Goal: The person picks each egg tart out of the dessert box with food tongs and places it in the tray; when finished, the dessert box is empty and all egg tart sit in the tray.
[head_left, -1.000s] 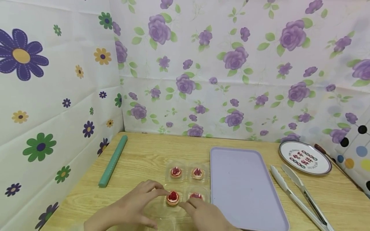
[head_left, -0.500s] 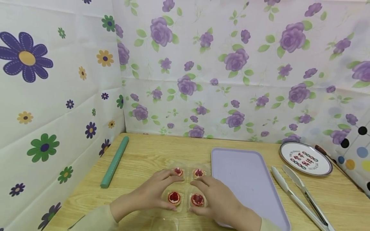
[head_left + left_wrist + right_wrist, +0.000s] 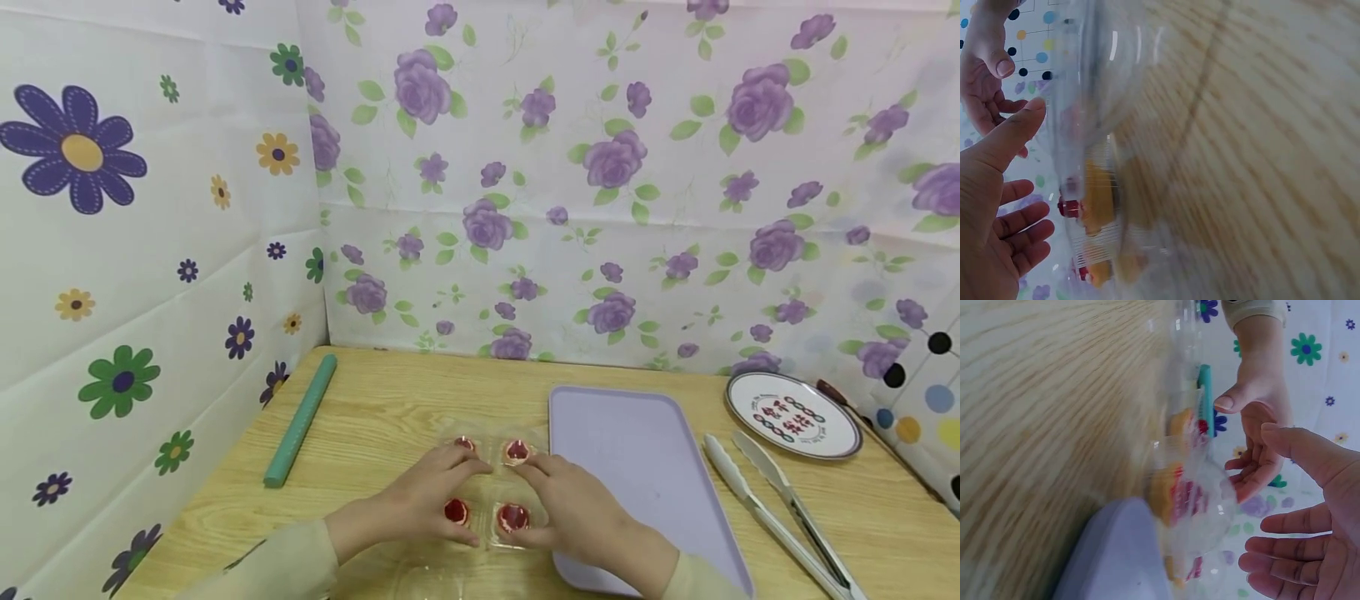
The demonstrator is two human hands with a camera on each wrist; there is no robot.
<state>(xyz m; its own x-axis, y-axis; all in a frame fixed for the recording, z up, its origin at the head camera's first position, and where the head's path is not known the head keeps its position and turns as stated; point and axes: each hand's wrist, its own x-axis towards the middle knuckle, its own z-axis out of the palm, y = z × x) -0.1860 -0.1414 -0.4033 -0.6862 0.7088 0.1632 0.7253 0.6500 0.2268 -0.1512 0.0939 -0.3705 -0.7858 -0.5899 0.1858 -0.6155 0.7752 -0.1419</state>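
Head view: a clear plastic container (image 3: 504, 543) with four red-topped tarts (image 3: 513, 518) sits on a wooden table (image 3: 390, 392), left of a lilac tray (image 3: 622, 467). A person's left hand (image 3: 423, 497) and right hand (image 3: 581, 510) flank it, gripping nothing.

Left wrist view: the left hand's thumb and relaxed fingers are parted beside the container.

Right wrist view: the right hand is similarly loose, holding nothing.

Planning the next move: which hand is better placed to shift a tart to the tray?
Likely the right hand: in the head view it overlaps the purple tray and sits beside the near-right tart. The left hand is farther from the tray.
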